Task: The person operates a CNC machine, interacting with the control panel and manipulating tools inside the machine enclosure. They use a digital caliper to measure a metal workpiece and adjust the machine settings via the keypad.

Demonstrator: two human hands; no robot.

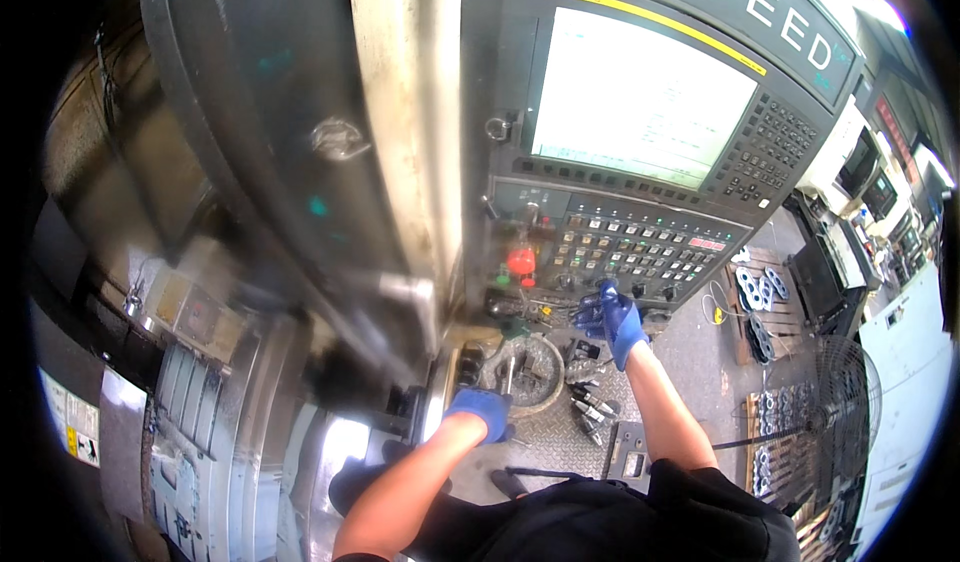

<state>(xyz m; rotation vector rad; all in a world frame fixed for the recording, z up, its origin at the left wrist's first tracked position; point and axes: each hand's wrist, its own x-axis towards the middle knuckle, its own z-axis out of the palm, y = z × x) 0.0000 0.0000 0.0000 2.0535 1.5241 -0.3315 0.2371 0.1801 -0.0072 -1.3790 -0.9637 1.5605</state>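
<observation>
The lower edge of the control panel [610, 202] is reached by the right hand [612, 324], in a blue glove, its fingers partly curled near the knobs; whether one is gripped cannot be told. The left hand [478, 414], also gloved, is held beside a round container [561, 374] below the panel, near the machine door [410, 112] – its fingers are partly hidden, so its grip cannot be told. In the container a metal tool [511, 370] is seen, the other contents too blurred to name. Just right of it, dark metal fittings [594, 402] are grouped. Ring-shaped parts [752, 289] are laid on a wooden pallet [790, 267] farther right. Above the lit screen [640, 92] a yellow strip [660, 28] is printed with small lettering; large white letters [765, 12] are borne by the dark header. At lower left, a white label [72, 414] is marked with a yellow patch.
</observation>
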